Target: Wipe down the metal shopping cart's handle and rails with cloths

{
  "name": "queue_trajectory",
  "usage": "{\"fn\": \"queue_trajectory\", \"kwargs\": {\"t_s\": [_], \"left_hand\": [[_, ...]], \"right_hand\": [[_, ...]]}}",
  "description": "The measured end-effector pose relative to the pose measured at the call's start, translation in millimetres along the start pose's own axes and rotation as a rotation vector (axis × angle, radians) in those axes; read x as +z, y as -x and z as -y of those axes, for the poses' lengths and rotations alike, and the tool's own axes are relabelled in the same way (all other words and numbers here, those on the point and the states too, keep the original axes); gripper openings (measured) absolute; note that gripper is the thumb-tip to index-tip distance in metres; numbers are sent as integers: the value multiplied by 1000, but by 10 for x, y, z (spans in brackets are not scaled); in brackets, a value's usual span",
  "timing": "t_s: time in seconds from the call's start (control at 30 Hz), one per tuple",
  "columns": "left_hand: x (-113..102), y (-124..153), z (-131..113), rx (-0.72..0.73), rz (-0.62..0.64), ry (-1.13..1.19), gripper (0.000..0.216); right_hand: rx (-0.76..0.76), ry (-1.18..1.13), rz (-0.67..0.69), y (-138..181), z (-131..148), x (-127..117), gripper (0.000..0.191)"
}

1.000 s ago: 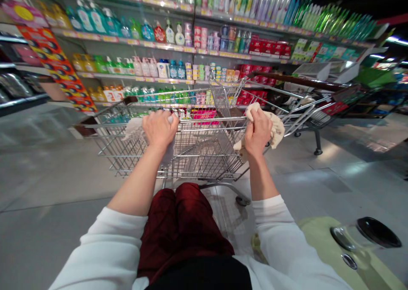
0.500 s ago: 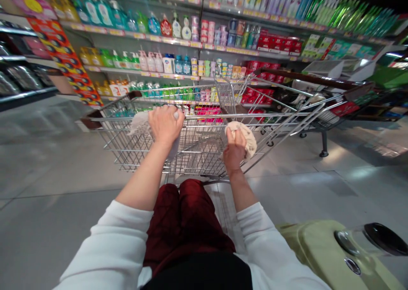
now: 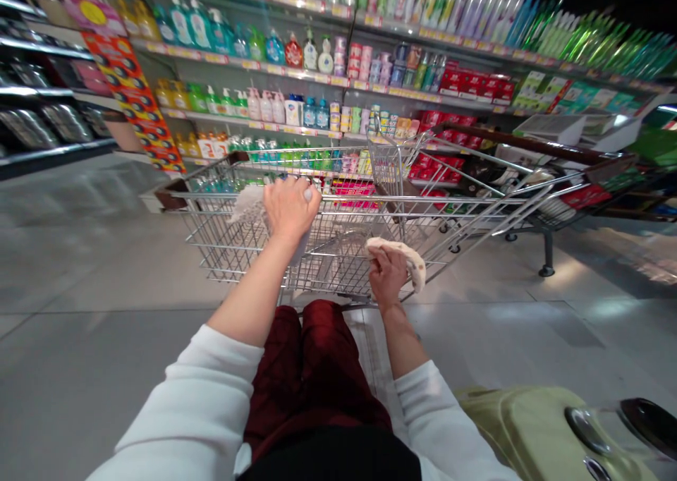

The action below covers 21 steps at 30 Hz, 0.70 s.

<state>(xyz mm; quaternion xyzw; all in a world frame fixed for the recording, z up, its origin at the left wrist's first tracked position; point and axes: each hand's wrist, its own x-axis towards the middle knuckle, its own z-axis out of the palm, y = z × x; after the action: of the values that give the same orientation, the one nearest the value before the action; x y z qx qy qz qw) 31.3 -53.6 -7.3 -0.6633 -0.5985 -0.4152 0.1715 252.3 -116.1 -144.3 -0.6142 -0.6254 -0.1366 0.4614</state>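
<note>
Gripping steel cart rail (image 3: 352, 199): left hand (image 3: 290, 208), fingers curled | right hand (image 3: 388, 275) fingers clamping crumpled rag (image 3: 413, 264)

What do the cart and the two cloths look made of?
The cart: metal wire with a bright plated finish; its thin welded grid glints under the lights.
The left cloth, under the left hand: soft white fabric, probably; it drapes limply over the rail.
The right cloth, in the right hand: beige matte fabric, bunched in folds; the fibre can't be told.
</note>
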Motion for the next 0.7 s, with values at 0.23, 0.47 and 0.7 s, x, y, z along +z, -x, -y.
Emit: {"fn": "queue_trajectory", "kwargs": {"t_s": [0.23, 0.47, 0.7], "left_hand": [[-10, -4, -11, -21, 23, 32, 36], [-1, -5, -12, -5, 14, 23, 33], [5, -1, -4, -28, 22, 90, 33]], "right_hand": [[-77, 15, -180, -739, 469, -336, 50], [-129, 118, -108, -589, 310, 45, 55], [-93, 112, 126, 39, 60, 349, 55]]}}
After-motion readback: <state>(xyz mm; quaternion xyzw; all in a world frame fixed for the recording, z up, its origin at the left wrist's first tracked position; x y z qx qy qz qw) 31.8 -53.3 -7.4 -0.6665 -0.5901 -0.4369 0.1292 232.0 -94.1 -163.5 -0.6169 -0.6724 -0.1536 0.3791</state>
